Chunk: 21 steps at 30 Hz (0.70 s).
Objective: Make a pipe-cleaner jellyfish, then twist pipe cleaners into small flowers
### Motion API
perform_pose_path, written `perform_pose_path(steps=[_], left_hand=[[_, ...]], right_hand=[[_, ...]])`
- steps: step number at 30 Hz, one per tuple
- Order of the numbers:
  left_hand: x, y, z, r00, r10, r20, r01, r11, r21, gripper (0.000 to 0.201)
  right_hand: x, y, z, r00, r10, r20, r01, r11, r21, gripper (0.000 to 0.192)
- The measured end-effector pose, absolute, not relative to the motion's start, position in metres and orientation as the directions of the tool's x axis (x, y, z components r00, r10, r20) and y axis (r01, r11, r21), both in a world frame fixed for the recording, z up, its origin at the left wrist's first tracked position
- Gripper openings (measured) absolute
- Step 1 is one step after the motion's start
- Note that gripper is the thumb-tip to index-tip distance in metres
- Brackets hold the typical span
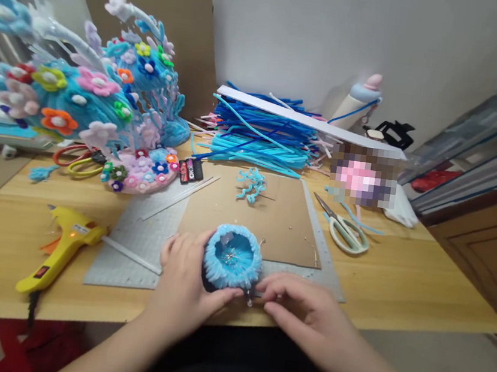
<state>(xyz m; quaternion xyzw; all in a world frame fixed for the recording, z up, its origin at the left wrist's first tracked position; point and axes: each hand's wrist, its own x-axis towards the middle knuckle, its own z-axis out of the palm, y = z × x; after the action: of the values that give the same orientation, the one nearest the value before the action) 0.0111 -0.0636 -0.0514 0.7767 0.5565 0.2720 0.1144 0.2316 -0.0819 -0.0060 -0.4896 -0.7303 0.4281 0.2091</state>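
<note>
A fluffy light-blue pipe-cleaner bowl with a hollow centre stands at the table's front edge, its opening facing up toward me. My left hand is closed round its left side, with the thumb along the lower front. At the bowl's lower right, my right hand is half curled, its thumb and index finger apart. A small clear bead-like drop hangs near its fingertips; whether the fingers touch it I cannot tell. Behind the bowl, a cardboard sheet lies on a grey cutting mat, bearing curly light-blue pipe-cleaner pieces.
A yellow glue gun lies at left, with a clear glue stick at its rear. Green-handled scissors lie at right. Flower-covered pipe-cleaner pieces stand at back left. Bundled blue pipe cleaners and a bottle are along the wall.
</note>
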Motion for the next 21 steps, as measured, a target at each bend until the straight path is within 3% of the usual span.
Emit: perform_pose_path(steps=[4, 8, 15, 21], left_hand=[[0.009, -0.066, -0.050, 0.236, 0.927, 0.290, 0.780, -0.359, 0.513, 0.074], [0.008, -0.065, -0.052, 0.206, 0.934, 0.292, 0.783, -0.336, 0.523, 0.068], [0.008, -0.062, -0.057, 0.217, 0.930, 0.295, 0.805, -0.342, 0.484, 0.075], [0.004, -0.065, -0.056, 0.239, 0.931, 0.278, 0.804, -0.350, 0.480, 0.080]], right_hand=[[0.251, -0.070, -0.013, -0.239, 0.970, -0.054, 0.680, 0.127, -0.722, 0.015], [0.247, -0.042, -0.027, -0.188, 0.982, 0.008, 0.786, 0.156, -0.599, 0.015], [0.214, -0.008, -0.037, -0.154, 0.988, 0.012, 0.967, 0.153, -0.203, 0.027], [0.211, -0.005, -0.038, -0.178, 0.983, -0.052, 0.970, 0.167, -0.176, 0.015]])
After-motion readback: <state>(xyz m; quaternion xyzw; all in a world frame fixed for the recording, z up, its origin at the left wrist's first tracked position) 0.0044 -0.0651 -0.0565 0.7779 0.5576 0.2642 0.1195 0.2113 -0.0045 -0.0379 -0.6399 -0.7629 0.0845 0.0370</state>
